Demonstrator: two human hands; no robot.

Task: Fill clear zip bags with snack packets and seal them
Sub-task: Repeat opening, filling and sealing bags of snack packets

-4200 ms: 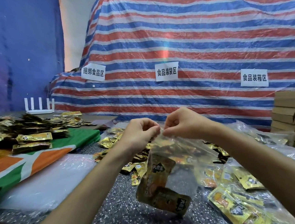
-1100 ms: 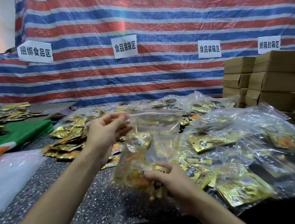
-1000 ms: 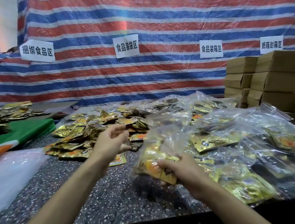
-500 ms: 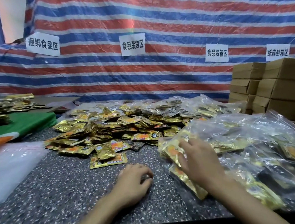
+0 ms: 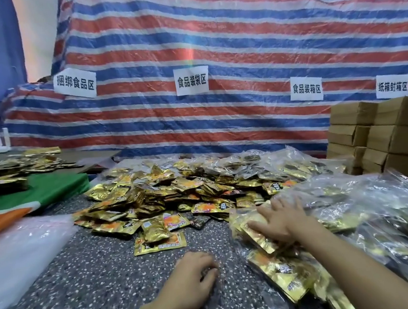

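The right hand (image 5: 279, 221) lay flat, fingers straight, on the filled bag (image 5: 262, 241) at the right, while the left hand (image 5: 191, 276), loosely curled and empty, sat nearer the loose packets (image 5: 157, 195) ahead

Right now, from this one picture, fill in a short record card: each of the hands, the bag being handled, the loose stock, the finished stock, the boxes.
Left hand: rests on the speckled table, fingers loosely curled, holding nothing
Right hand: lies flat on a filled zip bag
Loose snack packets: heaped mid-table
Filled bags: piled at the right
Cardboard boxes: stacked far right
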